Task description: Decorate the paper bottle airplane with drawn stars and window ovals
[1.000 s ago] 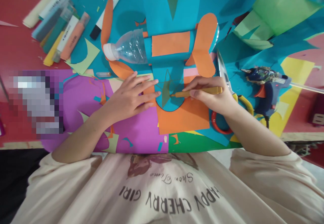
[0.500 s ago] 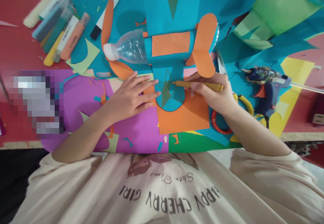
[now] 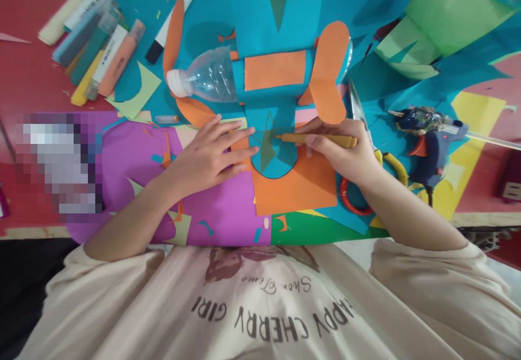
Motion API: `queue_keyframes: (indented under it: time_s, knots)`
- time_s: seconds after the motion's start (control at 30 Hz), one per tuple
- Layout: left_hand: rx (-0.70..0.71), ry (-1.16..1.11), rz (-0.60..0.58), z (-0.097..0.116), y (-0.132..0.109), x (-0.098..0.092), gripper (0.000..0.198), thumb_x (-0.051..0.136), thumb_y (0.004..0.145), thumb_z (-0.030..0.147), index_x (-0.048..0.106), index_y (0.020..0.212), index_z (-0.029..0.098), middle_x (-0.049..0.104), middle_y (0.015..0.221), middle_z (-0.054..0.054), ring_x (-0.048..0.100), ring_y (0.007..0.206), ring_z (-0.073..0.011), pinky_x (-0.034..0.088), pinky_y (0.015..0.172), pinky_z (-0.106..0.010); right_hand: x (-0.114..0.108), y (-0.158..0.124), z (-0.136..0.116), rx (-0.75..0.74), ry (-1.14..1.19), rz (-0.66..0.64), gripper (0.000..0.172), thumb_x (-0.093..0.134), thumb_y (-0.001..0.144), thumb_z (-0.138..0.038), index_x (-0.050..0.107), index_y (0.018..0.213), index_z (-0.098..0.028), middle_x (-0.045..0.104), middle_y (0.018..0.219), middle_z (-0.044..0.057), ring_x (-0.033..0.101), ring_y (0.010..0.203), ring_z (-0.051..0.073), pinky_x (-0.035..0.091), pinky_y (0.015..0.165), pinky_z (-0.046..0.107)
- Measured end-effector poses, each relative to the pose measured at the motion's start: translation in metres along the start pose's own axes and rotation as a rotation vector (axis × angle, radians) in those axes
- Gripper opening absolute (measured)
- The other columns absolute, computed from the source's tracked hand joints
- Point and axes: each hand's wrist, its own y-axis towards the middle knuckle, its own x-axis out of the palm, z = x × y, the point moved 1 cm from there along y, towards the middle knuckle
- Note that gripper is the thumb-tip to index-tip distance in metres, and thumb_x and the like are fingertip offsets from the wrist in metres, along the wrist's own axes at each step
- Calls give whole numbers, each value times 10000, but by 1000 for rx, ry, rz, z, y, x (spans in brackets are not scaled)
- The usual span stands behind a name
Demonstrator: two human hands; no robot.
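My right hand (image 3: 342, 151) is closed round a yellow marker (image 3: 321, 139) whose tip rests on a green star shape (image 3: 266, 145) on a teal paper wing (image 3: 273, 143). My left hand (image 3: 207, 153) lies flat with its fingers spread, pressing on the left edge of that wing and the papers beside it. The wing lies over an orange sheet (image 3: 297, 186) and belongs to a plastic bottle (image 3: 207, 75) dressed as a plane with teal and orange paper.
Scissors (image 3: 366, 148) with red and yellow handles lie under my right wrist. A blue glue gun (image 3: 427, 137) sits to the right. Several markers (image 3: 97, 39) lie at the upper left. Purple (image 3: 134, 159), green and teal sheets with scraps cover the red table.
The marker tip went from the star's lower right up along its edge to the upper right point. My left hand has stayed put.
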Motion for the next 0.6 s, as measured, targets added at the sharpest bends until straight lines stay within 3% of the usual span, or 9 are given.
queue_keyframes:
  time_s: [0.1, 0.3, 0.43, 0.6]
  knots:
    - [46, 47, 26, 0, 0, -1, 329, 397, 1055, 398, 627, 1256, 276, 562, 1451, -73, 526, 1341, -315, 416, 1133, -614, 0, 0, -1, -4, -4, -20, 199, 637, 838, -279, 680, 663, -195, 671, 655, 3, 614, 589, 142, 540, 635, 320]
    - [3, 29, 5, 1, 0, 0, 357, 355, 1061, 409, 632, 1262, 307, 562, 1453, -40, 507, 1359, -304, 386, 1161, -619, 2, -1, 5, 25, -6, 53, 186, 625, 860, -344, 711, 774, -204, 655, 659, 3, 614, 609, 152, 512, 609, 313]
    - [-10, 18, -16, 0, 0, 1, 343, 370, 1055, 423, 630, 1262, 340, 557, 1460, -22, 493, 1373, -295, 362, 1176, -625, 0, 0, -1, 19, -23, -24, 219, 630, 847, -351, 686, 698, -200, 636, 630, 3, 603, 612, 150, 513, 612, 305]
    - [31, 55, 11, 0, -1, 1, 363, 334, 1067, 415, 620, 1262, 306, 548, 1468, -43, 496, 1365, -303, 405, 1137, -631, -2, 2, -5, 74, -3, -100, 166, 626, 806, -287, 700, 686, -199, 633, 585, -6, 542, 517, 116, 424, 474, 261]
